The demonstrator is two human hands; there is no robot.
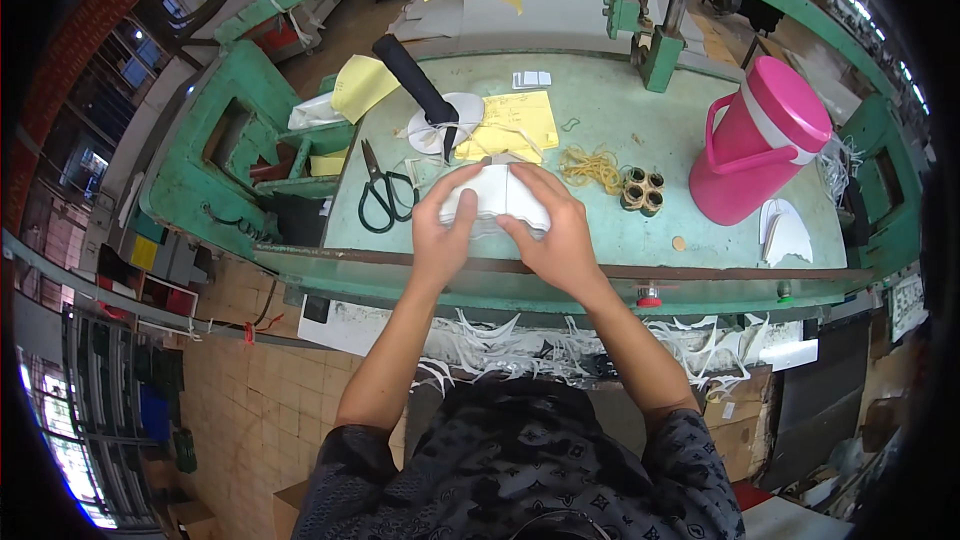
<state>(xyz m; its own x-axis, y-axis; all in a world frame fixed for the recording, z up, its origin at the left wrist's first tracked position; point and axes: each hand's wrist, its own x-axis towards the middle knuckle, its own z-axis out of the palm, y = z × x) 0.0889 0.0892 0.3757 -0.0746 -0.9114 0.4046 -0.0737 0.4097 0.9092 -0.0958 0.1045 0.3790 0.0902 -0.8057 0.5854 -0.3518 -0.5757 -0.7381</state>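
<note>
Nearest the body, white offcuts (pixel 560 345) hang in curls below the front edge of the bench (pixel 600 120), likely trimmings let drop there so the work surface is not cluttered.

Just past that edge, both hands meet over a stack of white pieces (pixel 497 198) lying on the green top. The left hand (pixel 443 225) cups the stack's left end, its fingers (pixel 462 183) curled over the top and closed on it. The right hand (pixel 555 230) presses from the right, thumb on the near side and fingers laid across the top, also clamped on the stack. Gripped from both ends like this, the loose pieces appear to be squared up and kept from sliding.

Close by on the left lie black-handled scissors (pixel 385 195), blades pointing away, within easy reach of the left hand. On the right, a heap of rubber bands (pixel 592 166) and a cluster of small dark spools (pixel 641 190) sit near the right hand.

Beyond the stack is a yellow sheet (pixel 520 120), and beside it a black-handled tool (pixel 420 88) resting on a white disc (pixel 450 120).

Farther right stands a pink jug (pixel 755 145), upright and well apart from the hands, with a few white pieces beside its base. At the back, a green clamp fixture (pixel 655 25) rises from the bench.
</note>
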